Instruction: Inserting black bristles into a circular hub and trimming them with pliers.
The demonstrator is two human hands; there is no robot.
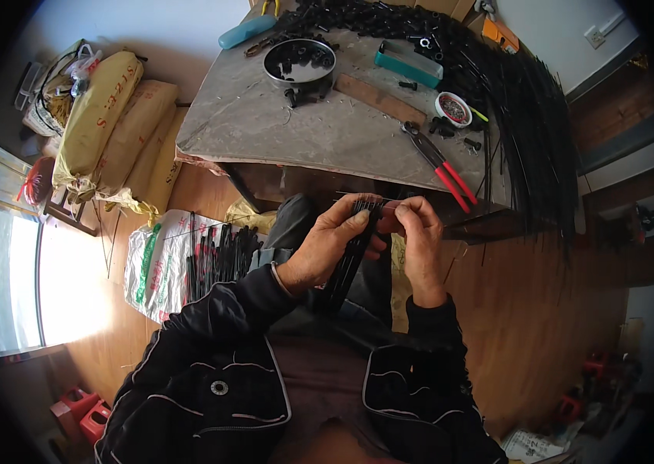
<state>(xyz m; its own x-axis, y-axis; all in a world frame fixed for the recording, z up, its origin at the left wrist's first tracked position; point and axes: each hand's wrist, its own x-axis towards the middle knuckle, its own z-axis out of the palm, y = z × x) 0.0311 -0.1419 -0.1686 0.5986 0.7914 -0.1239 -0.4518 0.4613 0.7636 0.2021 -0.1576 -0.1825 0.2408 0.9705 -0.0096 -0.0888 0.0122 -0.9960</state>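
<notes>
Beside a cluttered table (257, 124), the left hand (317, 246) clamps bundled black rods (348, 267) while the right hand (422, 240) pinches a thin wire (389, 202).

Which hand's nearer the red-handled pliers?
Right. The right hand is below and slightly left of the pliers in the picture; the left hand is farther left, gripping black rods.

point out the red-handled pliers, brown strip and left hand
Red-handled pliers (444, 178), head view: a red handle
Brown strip (381, 100), head view: its flat face
Left hand (321, 246), head view: back of hand
</notes>
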